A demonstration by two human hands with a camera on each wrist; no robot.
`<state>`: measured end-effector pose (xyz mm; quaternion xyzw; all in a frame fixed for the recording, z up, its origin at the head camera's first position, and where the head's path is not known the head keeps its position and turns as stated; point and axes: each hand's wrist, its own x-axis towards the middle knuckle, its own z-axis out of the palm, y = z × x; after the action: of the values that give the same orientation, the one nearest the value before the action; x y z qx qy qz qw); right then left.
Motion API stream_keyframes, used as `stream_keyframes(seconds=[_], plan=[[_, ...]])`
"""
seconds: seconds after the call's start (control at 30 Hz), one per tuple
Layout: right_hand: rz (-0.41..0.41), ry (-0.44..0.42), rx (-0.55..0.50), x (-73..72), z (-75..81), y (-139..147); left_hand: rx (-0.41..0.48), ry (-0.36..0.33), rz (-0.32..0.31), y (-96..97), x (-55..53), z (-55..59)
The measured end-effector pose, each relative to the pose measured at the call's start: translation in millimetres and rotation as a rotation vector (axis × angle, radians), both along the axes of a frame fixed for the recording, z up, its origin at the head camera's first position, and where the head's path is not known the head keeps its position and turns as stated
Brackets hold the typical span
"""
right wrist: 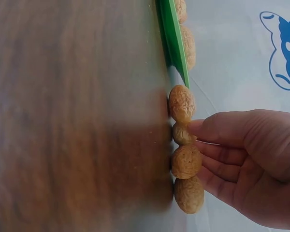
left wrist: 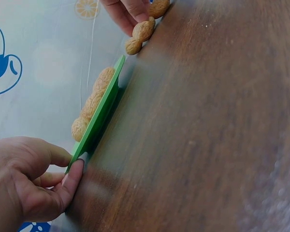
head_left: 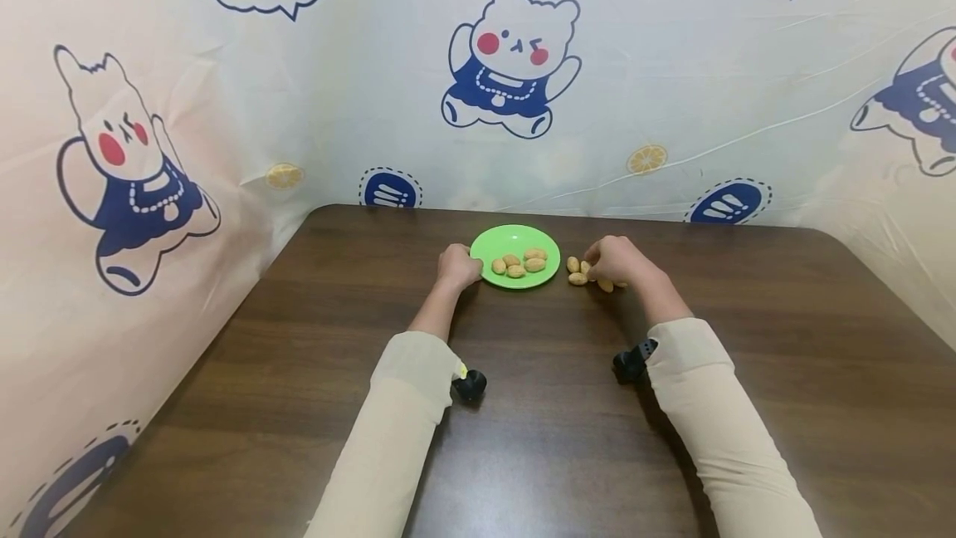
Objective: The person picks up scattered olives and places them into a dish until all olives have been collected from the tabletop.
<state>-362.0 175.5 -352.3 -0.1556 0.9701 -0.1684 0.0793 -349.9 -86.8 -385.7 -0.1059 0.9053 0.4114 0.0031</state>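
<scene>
My left hand [head_left: 460, 267] holds the rim of a round green plate [head_left: 515, 281] at its left side, thumb and fingers at the edge in the left wrist view. Several unshelled peanuts [head_left: 535, 265] lie on the plate. Just right of it, a small group of loose peanuts [head_left: 577, 279] rests on the table. My right hand [head_left: 618, 260] reaches down over this group and pinches a small peanut [right wrist: 183, 134] between thumb and fingers, low at the table surface. Its fingers partly hide other peanuts in the head view.
The brown wooden table [head_left: 538, 455] spreads toward me. A cartoon-printed curtain [head_left: 403, 90] hangs behind its far edge and along the sides. Small black wrist cameras [head_left: 470, 387] sit by both sleeve cuffs, low over the table.
</scene>
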Motion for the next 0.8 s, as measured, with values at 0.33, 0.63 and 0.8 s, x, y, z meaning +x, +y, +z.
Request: stream_keyframes(seconds=[0.33,0.63,0.8], plan=[[-0.009,-0.014,-0.021,-0.7,-1.0,-0.9,0.002,0.002,-0.005,0.3,-0.6,0.3],[-0.008,-0.006,-0.021,-1.1,-2.3,-2.0,0.022,-0.006,-0.008,0.1,1.5,2.4],[-0.008,0.025,-0.056,-1.4,-0.7,-5.3,0.015,-0.007,-0.009,-0.8,2.3,3.0]])
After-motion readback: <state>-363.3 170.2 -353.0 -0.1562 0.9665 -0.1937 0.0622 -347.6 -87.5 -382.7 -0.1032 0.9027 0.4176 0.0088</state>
